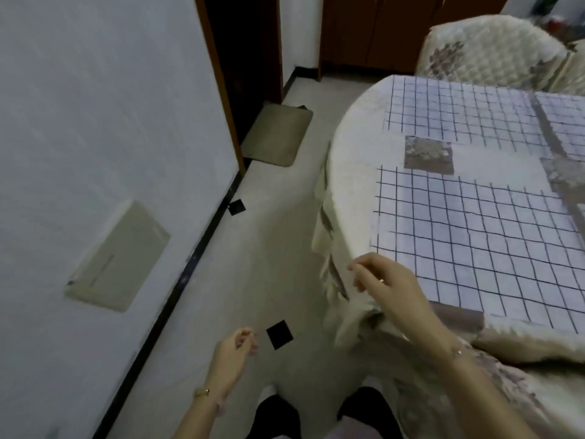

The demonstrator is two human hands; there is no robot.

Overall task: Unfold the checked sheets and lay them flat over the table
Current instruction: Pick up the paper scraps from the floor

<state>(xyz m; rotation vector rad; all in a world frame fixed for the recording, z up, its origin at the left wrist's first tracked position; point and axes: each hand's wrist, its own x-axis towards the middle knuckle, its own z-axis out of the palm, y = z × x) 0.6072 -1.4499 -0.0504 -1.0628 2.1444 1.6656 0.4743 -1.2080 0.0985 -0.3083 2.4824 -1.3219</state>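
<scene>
Two white checked sheets lie flat on the table at the right: a near sheet (481, 242) and a far sheet (456, 112), with a third sheet's corner (566, 122) at the far right edge. The table (348, 172) wears a cream quilted cover. My right hand (389, 280) hovers over the table's near left corner, beside the near sheet's edge, fingers loosely curled and holding nothing. My left hand (234, 350) hangs lower left over the floor, fingers apart and empty.
A white wall (95, 122) runs close along the left with a beige panel (117, 258). A mat (275, 134) lies by a dark doorway. A quilted chair (487, 49) stands behind the table. Black floor tiles (279, 333) dot the narrow grey aisle.
</scene>
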